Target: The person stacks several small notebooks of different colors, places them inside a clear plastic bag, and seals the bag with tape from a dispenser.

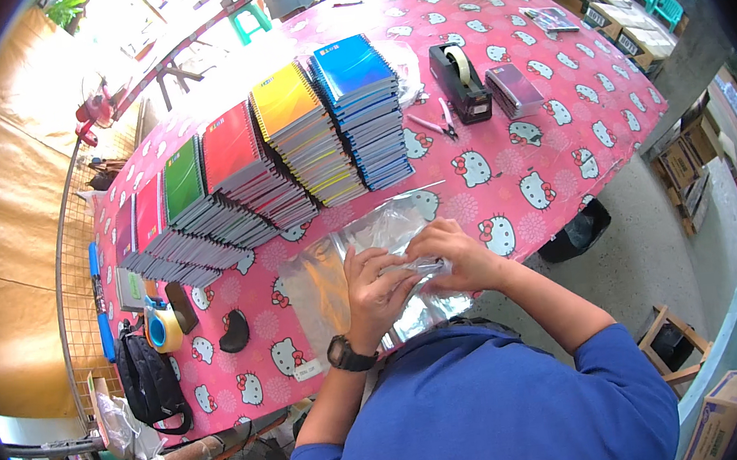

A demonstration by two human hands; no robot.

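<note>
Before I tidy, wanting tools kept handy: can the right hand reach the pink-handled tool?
Probably yes: the right hand seems busy with clear plastic, but the blue notebooks stand left of its way to the pink-handled tool.

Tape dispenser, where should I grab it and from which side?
Probably from above, across the body of the tape dispenser, pinching its two long sides below the roll. It stands upright, long and narrow, with the roll exposed on top; pliers and a purple stack flank it, so above looks clearest.
</note>
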